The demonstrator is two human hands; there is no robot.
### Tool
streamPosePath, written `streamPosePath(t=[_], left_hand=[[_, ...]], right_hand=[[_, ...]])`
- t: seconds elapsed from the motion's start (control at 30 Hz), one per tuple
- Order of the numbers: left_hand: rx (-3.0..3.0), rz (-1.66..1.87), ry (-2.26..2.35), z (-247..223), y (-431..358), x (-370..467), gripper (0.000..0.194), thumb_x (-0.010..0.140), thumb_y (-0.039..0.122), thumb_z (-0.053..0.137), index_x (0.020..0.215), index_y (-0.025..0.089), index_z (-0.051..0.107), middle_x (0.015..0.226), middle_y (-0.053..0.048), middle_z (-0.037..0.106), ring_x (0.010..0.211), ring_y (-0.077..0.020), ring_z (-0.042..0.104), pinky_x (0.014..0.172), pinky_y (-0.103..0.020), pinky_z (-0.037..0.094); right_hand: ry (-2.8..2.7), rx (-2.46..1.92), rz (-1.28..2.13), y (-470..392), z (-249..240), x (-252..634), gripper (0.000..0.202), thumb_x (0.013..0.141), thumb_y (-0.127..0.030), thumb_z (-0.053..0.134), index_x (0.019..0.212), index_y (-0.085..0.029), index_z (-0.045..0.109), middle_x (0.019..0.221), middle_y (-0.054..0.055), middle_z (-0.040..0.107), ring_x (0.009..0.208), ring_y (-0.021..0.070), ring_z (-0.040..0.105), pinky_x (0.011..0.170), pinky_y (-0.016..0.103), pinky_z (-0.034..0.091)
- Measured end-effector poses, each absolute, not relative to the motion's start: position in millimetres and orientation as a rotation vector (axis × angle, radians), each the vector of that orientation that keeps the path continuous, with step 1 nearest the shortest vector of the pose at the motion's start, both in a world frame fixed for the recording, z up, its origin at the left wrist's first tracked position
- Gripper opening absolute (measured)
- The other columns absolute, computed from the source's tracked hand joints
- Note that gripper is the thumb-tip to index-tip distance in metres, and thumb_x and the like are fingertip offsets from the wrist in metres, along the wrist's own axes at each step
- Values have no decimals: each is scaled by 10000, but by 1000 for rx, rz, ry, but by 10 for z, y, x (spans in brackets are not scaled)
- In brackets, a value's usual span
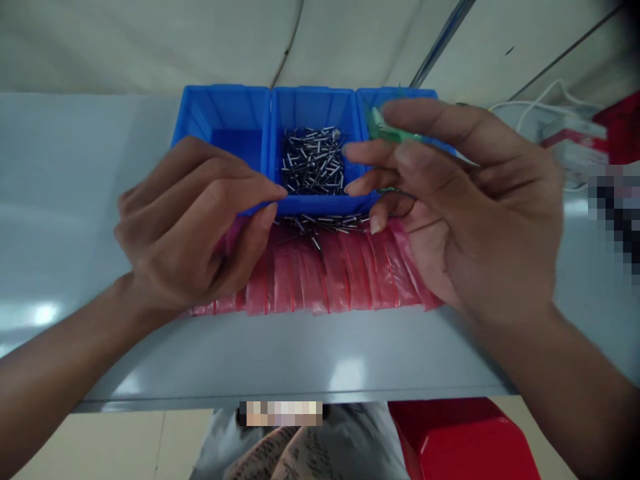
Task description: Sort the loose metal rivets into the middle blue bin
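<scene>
My left hand [185, 227] is closed in a pinch in front of the left and middle blue bins; anything between its thumb and index fingertips is too small to make out. My right hand [495, 213] is turned palm inward before the right bin, its fingers loosely curled and apart, with no held thing clearly showing. Between the hands, the middle blue bin [313, 205] holds many metal blind rivets [313, 160]. More loose rivets [320, 225] lie at its front, on a row of pink plastic bags [335, 273].
The left blue bin [227, 107] shows its bare floor. Green plastic pieces [395, 132] show at the right bin [400, 93], partly behind my right hand. White cables [530, 103] and a box [575, 143] are at right. A red stool [465, 440] stands below the grey table's [280, 360] front edge.
</scene>
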State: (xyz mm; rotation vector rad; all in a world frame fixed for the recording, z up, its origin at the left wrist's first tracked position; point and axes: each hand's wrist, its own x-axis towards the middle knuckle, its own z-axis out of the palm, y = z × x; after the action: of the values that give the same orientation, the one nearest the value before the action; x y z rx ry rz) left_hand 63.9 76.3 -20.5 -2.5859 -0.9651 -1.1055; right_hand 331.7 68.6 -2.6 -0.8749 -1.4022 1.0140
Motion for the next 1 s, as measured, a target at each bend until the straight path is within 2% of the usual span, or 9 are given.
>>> streamPosePath(t=[0.1,0.17,0.23,0.3,0.43,0.63,0.7,0.83,1.0], left_hand=[[-2559,-1092,-871,-221,814,612,498,974,206,728,1441,375,700,1114,-18,843,1032,-302,834,836,-603,755],[-2549,-1090,-806,-233,816,609,586,945,188,747,1506,332,665,1102,-37,839,986,-312,829,786,-588,760],[-2569,-1081,-832,-234,796,617,631,948,208,731,1550,372,635,1120,-38,835,1036,-327,831,822,-612,767],[-2593,-1063,-864,-222,773,629,672,951,213,709,1582,416,599,1143,-50,836,1110,-336,828,870,-635,766],[-2580,-1034,-812,-194,787,641,700,916,140,719,1577,336,597,1121,-96,839,1043,-324,834,810,-611,757],[-2544,-1029,-716,-216,858,624,631,917,159,728,1530,276,640,1079,-76,835,928,-352,817,721,-620,743],[-2548,-1025,-733,-218,836,622,704,910,181,737,1588,318,601,1088,-61,835,919,-364,812,725,-634,736],[-2613,-980,-922,-198,737,626,903,858,158,764,1666,459,498,1184,-50,834,1035,-393,810,913,-665,748],[-2603,-953,-916,-204,716,620,876,863,148,735,1660,428,503,1199,-77,833,1054,-404,803,928,-682,748]], right_hand=[[-1769,-919,827,670,-30,3395,204,1041,-145,750,1153,-263,872,1006,-6,887,822,165,819,685,319,658],[-2195,-906,534,659,-64,3431,199,1050,-142,730,1147,-243,872,1071,21,887,928,207,829,760,352,654],[-2592,-827,136,659,-114,3449,262,1106,-140,613,1196,-214,848,1194,57,867,1057,248,813,801,377,642],[-2736,-785,-94,669,-161,3450,342,1135,-116,501,1240,-185,819,1200,82,839,1061,250,786,787,381,620],[-2723,-781,-213,690,-192,3437,360,1146,-122,471,1227,-191,815,1119,74,811,1015,235,765,704,355,569],[-2778,-571,-189,651,-132,3439,358,1118,-85,501,1257,-162,823,1308,120,824,1094,263,774,774,401,630],[-2786,-547,-244,622,-120,3417,336,1106,-78,519,1211,-152,830,1250,129,841,1015,252,770,784,410,637],[-2727,-487,-403,597,-137,3353,244,1074,-87,594,1069,-151,830,1039,97,848,843,214,730,709,377,597],[-2611,-418,-403,633,-165,3326,220,1068,-96,622,1003,-184,813,999,63,840,839,206,738,669,368,586]])
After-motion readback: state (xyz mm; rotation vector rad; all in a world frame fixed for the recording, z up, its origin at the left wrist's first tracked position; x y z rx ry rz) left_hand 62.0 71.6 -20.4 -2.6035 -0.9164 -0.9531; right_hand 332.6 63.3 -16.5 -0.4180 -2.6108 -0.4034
